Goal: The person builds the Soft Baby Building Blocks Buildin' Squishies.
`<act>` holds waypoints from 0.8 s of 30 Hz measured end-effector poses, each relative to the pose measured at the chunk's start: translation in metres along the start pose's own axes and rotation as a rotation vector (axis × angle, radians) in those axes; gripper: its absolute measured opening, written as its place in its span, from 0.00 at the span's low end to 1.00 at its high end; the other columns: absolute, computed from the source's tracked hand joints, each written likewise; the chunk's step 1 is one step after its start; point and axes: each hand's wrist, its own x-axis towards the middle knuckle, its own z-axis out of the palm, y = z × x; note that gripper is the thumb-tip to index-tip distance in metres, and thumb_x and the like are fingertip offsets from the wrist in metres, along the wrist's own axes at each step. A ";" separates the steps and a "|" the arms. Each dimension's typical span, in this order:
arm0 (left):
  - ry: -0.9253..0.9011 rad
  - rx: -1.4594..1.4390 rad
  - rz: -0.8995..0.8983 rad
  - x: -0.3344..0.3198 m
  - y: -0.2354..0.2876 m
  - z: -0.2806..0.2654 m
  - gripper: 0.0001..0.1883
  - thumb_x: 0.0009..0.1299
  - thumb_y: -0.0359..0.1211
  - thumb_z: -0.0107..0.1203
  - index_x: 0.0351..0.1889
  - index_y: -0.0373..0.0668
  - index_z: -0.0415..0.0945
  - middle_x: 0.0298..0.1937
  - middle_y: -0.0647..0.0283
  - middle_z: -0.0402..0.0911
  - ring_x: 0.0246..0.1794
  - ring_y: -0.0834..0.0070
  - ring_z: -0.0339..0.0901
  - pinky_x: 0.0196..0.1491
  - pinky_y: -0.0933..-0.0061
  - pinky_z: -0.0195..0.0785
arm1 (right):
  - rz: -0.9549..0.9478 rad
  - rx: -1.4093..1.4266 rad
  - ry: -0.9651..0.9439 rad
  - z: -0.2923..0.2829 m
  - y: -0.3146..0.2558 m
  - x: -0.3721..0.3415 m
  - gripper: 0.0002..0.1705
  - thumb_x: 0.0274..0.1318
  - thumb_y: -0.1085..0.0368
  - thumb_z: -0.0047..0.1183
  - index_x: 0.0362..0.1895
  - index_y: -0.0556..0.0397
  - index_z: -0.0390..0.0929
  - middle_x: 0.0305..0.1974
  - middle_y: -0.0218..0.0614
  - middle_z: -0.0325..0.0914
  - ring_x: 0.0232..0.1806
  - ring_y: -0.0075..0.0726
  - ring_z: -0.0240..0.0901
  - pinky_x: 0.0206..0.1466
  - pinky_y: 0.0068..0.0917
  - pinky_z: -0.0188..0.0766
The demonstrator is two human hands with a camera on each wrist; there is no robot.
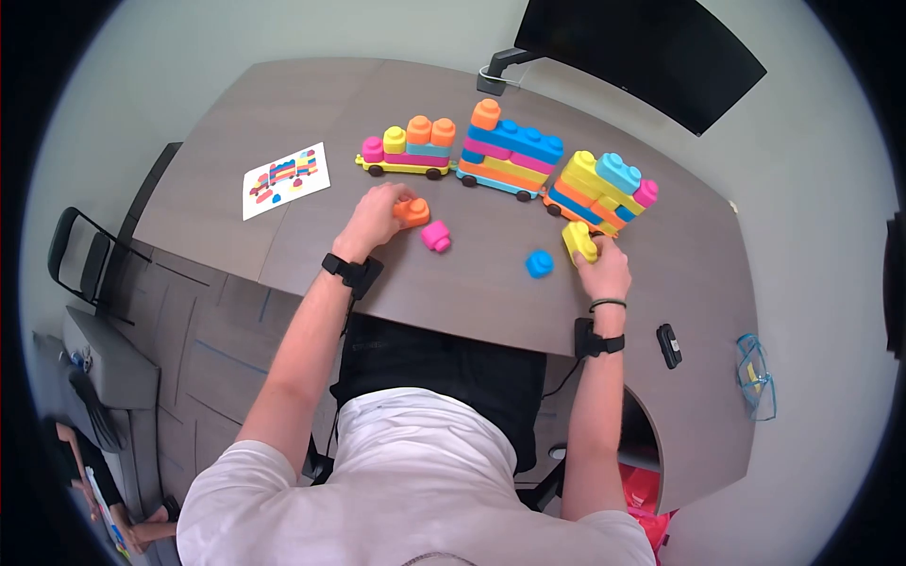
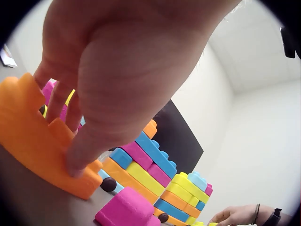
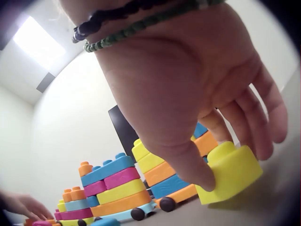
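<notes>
My left hand (image 1: 375,222) holds an orange toy building block (image 2: 44,141) low over the table, thumb on its near side and fingers behind. A pink block (image 1: 436,236) lies just to the right of it. On the other side, my right hand (image 1: 605,271) pinches a yellow block (image 3: 230,174) between thumb and fingers, and a blue block (image 1: 539,263) sits to its left. Behind both hands stands a wheeled block train: a low car (image 1: 406,158), a tall middle car (image 1: 510,156) and a stepped car (image 1: 595,193).
A card picturing a block train (image 1: 287,181) lies at the left of the table (image 1: 330,104). A monitor (image 1: 646,57) on an arm hangs over the back edge. To the right are a small black device (image 1: 669,346) and clear blue-rimmed glasses (image 1: 755,377).
</notes>
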 end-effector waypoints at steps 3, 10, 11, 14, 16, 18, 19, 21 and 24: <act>-0.074 -0.028 -0.030 0.004 0.002 0.002 0.26 0.64 0.22 0.77 0.60 0.47 0.89 0.61 0.54 0.90 0.65 0.50 0.85 0.66 0.50 0.81 | -0.203 0.084 0.147 0.014 -0.023 -0.017 0.28 0.56 0.50 0.79 0.56 0.49 0.88 0.53 0.45 0.91 0.59 0.57 0.86 0.61 0.55 0.81; 0.031 -0.028 0.021 0.002 0.015 0.002 0.25 0.66 0.21 0.74 0.62 0.47 0.88 0.62 0.56 0.89 0.66 0.49 0.84 0.67 0.50 0.80 | -0.503 0.123 0.074 0.021 -0.078 -0.059 0.27 0.53 0.52 0.81 0.51 0.51 0.88 0.49 0.42 0.90 0.62 0.53 0.78 0.71 0.55 0.68; 0.032 -0.034 0.023 0.001 0.012 0.003 0.25 0.66 0.21 0.74 0.62 0.47 0.88 0.62 0.56 0.89 0.66 0.50 0.84 0.68 0.50 0.80 | -0.531 0.086 0.012 0.023 -0.081 -0.063 0.26 0.53 0.52 0.81 0.51 0.51 0.88 0.48 0.42 0.90 0.63 0.53 0.77 0.72 0.57 0.65; 0.028 -0.053 0.012 0.002 0.008 0.006 0.25 0.66 0.21 0.73 0.62 0.47 0.88 0.62 0.56 0.89 0.67 0.50 0.83 0.68 0.50 0.79 | -0.558 0.081 -0.017 0.033 -0.082 -0.064 0.27 0.53 0.52 0.82 0.51 0.51 0.87 0.48 0.44 0.90 0.64 0.54 0.77 0.79 0.65 0.61; 0.027 -0.047 0.012 0.002 0.006 0.008 0.25 0.66 0.21 0.73 0.62 0.47 0.88 0.62 0.56 0.89 0.67 0.50 0.83 0.68 0.50 0.79 | -0.564 0.078 -0.025 0.035 -0.082 -0.067 0.27 0.53 0.52 0.82 0.51 0.51 0.87 0.48 0.44 0.90 0.64 0.54 0.77 0.81 0.68 0.58; 0.026 -0.044 0.016 0.002 0.006 0.009 0.25 0.67 0.21 0.73 0.62 0.47 0.88 0.61 0.56 0.89 0.67 0.51 0.83 0.69 0.50 0.79 | -0.527 0.057 -0.061 0.033 -0.084 -0.069 0.27 0.53 0.53 0.83 0.51 0.52 0.87 0.48 0.43 0.90 0.66 0.55 0.77 0.86 0.78 0.50; 0.029 -0.035 0.030 0.001 0.006 0.010 0.25 0.66 0.21 0.73 0.62 0.46 0.89 0.61 0.55 0.90 0.65 0.49 0.84 0.68 0.50 0.79 | -0.527 0.057 -0.063 0.033 -0.084 -0.070 0.27 0.53 0.53 0.83 0.51 0.52 0.87 0.48 0.43 0.90 0.66 0.55 0.77 0.86 0.78 0.50; 0.032 -0.025 0.045 0.002 0.007 0.011 0.25 0.66 0.20 0.73 0.62 0.44 0.89 0.61 0.53 0.90 0.64 0.47 0.85 0.67 0.50 0.79 | -0.525 0.055 -0.078 0.034 -0.084 -0.070 0.28 0.52 0.54 0.83 0.52 0.51 0.86 0.49 0.43 0.90 0.67 0.55 0.77 0.87 0.81 0.46; 0.004 -0.025 0.027 0.002 0.008 0.012 0.24 0.66 0.21 0.73 0.62 0.47 0.88 0.59 0.56 0.89 0.66 0.50 0.83 0.69 0.50 0.78 | -0.537 0.053 -0.080 0.040 -0.081 -0.070 0.28 0.52 0.55 0.84 0.53 0.51 0.86 0.49 0.43 0.90 0.68 0.56 0.77 0.87 0.80 0.45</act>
